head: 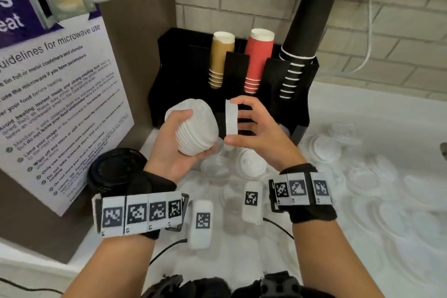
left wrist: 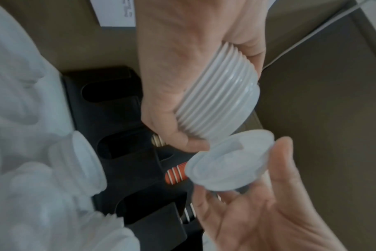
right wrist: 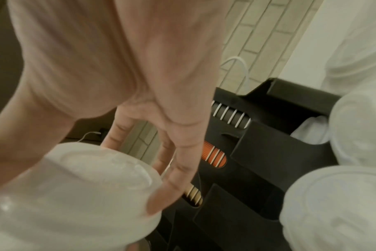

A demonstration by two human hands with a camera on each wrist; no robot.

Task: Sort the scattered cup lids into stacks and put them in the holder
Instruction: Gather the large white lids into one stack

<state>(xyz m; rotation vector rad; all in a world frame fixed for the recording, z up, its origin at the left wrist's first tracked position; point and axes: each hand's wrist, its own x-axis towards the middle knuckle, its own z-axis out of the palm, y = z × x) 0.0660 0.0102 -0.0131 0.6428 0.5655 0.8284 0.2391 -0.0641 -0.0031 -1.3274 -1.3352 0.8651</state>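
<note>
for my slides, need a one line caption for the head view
Left hand grips a stack of white lids while right hand brings a single lid toward it.

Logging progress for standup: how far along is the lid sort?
Partway. Done: black lids stack on the counter. In hand: left hand grips a white lid stack; right hand pinches one lid. Left: scattered lids, then loading the holder.

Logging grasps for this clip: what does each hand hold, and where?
Left hand grips the stack of white plastic cup lids around its ribbed side. Right hand pinches a single white lid by its rim.
</note>
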